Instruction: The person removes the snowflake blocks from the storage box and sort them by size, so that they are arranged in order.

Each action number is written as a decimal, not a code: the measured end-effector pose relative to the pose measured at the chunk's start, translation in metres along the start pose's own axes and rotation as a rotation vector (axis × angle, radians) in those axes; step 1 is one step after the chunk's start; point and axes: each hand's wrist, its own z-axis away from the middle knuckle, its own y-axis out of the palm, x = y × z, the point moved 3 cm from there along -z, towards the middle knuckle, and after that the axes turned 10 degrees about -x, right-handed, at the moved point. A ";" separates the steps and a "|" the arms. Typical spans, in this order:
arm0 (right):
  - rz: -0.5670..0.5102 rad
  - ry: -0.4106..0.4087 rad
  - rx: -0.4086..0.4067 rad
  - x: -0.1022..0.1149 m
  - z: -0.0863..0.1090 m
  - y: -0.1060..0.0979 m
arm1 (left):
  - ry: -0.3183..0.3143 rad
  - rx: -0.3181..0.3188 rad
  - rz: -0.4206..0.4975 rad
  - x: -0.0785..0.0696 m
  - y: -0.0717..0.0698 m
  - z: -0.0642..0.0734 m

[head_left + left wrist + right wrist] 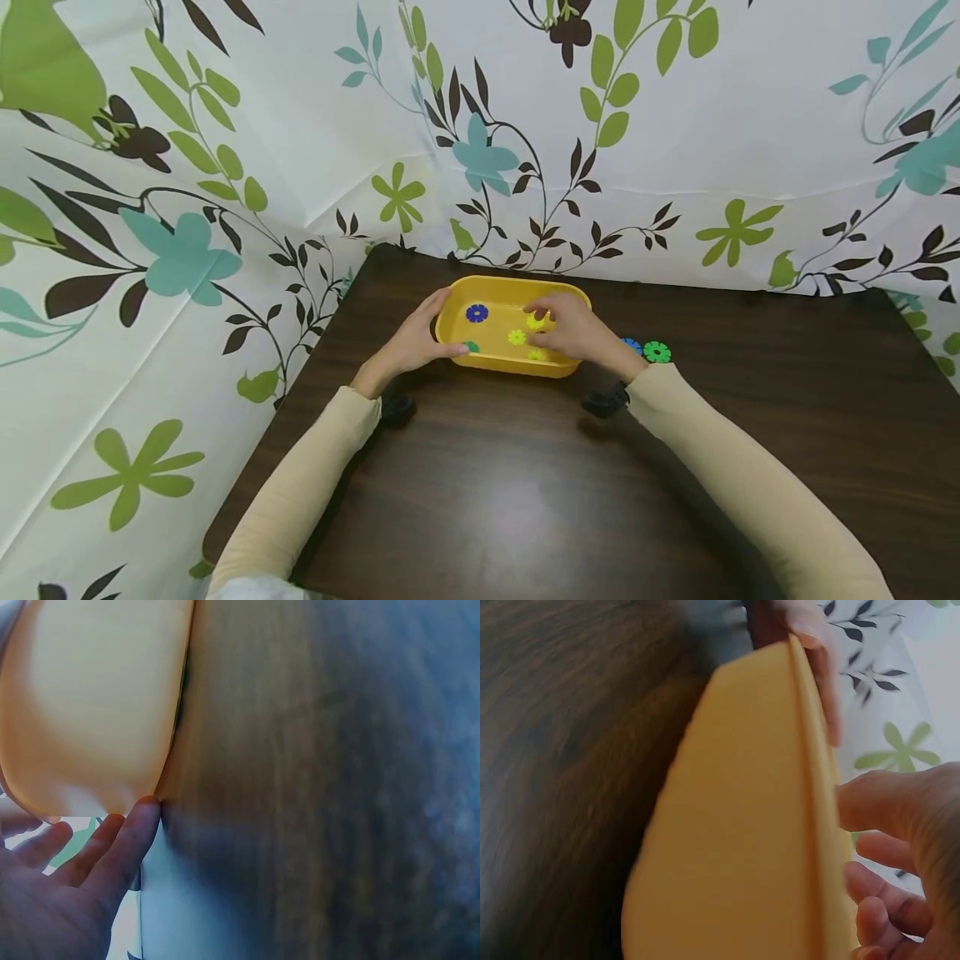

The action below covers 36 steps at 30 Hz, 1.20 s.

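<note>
A yellow plastic tub (491,364) stands toward the back of the table with several small notched discs in it. My left hand (412,337) grips its left end, thumb over the near rim; in the left wrist view the fingers (124,844) press its outer wall. My right hand (573,329) reaches in over the right rim, fingers bent and thumb apart from them. A yellow disc (535,321) shows right at its fingertips. Another yellow disc (517,337), a dark blue disc (477,313) and a partly hidden green disc (471,347) lie in the tub.
Outside the tub on the right, a blue disc (632,343), partly covered by my right wrist, lies beside a green disc (657,352). The dark wooden table (495,500) meets a patterned cloth (637,225) at the back and left.
</note>
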 end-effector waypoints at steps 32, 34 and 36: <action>0.039 -0.212 0.338 0.042 -0.060 0.079 | 0.040 -0.005 -0.009 0.000 0.003 -0.002; 0.028 -0.193 0.347 0.042 -0.062 0.082 | 0.038 -0.006 -0.009 0.001 0.002 -0.001; 0.016 -0.173 0.354 0.043 -0.064 0.083 | 0.033 -0.009 -0.007 0.001 0.001 -0.001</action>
